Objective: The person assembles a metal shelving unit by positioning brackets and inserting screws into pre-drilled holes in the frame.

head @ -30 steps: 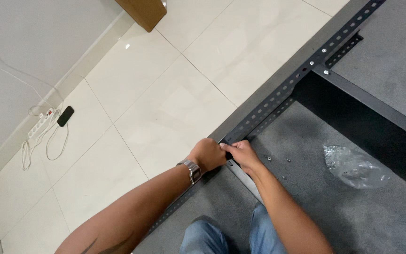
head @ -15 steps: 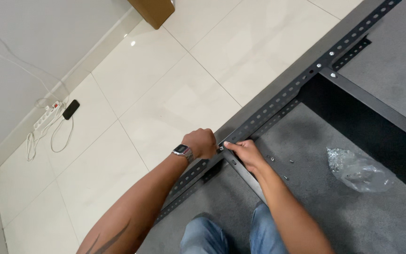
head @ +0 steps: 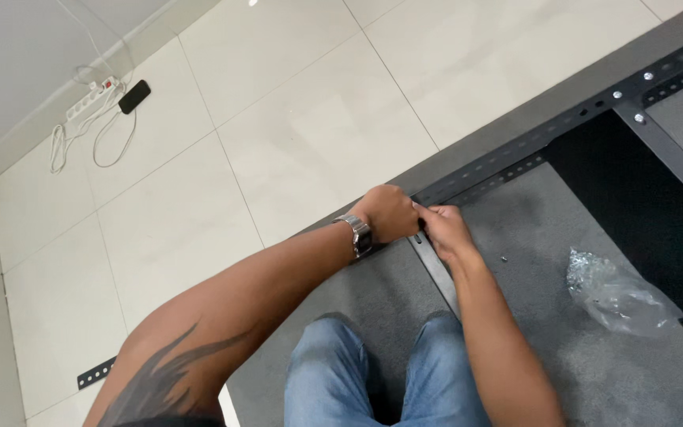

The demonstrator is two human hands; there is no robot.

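My left hand [head: 389, 212], with a metal wristwatch [head: 356, 234], is curled over the corner where a long perforated dark metal rail [head: 515, 158] meets a shorter crossbar [head: 439, 269]. My right hand [head: 444, 229] presses against it from the right, fingers pinched at the same joint. What the fingertips hold is hidden. Both bars lie on a grey panel [head: 531, 261]. My knees in blue jeans [head: 389, 379] are just below.
A clear plastic bag of small hardware [head: 618, 289] lies on the grey panel to the right, with a loose screw [head: 504, 258] nearby. A second crossbar [head: 666, 150] is bolted farther right. A white power strip [head: 92, 99] and dark device [head: 133, 96] lie on the tiled floor.
The view has swung so the rail sits lower and more level. Both hands stay together at the same joint, with the left hand now closed more tightly over it.
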